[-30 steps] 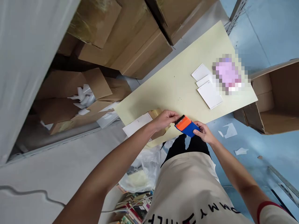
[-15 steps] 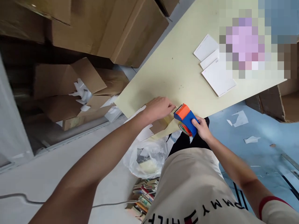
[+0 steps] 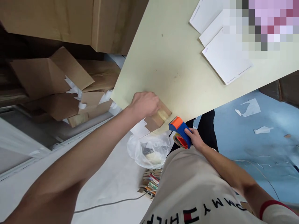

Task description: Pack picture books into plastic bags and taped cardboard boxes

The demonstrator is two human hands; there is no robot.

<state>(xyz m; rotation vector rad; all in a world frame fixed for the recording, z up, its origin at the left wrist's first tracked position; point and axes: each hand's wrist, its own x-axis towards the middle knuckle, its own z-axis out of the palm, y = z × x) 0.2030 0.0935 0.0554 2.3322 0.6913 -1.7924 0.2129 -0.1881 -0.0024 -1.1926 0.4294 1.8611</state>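
Observation:
My left hand (image 3: 144, 104) lies curled over a small brown cardboard parcel (image 3: 157, 118) with a strip of clear tape on it, at the near corner of the pale yellow table (image 3: 177, 71). My right hand (image 3: 195, 140) grips a blue and orange tape dispenser (image 3: 179, 132) just off the table's edge, below and to the right of the parcel. The roll of tape shows under the dispenser. White paper (image 3: 140, 128) pokes out beneath the parcel.
White cards (image 3: 224, 56) lie at the table's far right. Open cardboard boxes (image 3: 53, 81) with white paper sit at left, larger boxes (image 3: 70, 18) above. On the floor are a plastic bag (image 3: 149, 149), stacked books (image 3: 150, 183), a cable (image 3: 109, 203) and paper scraps (image 3: 251, 107).
My right hand has pulled the tape dispenser away from the parcel, down past the table edge. My left hand has come down over the parcel. The view has moved closer.

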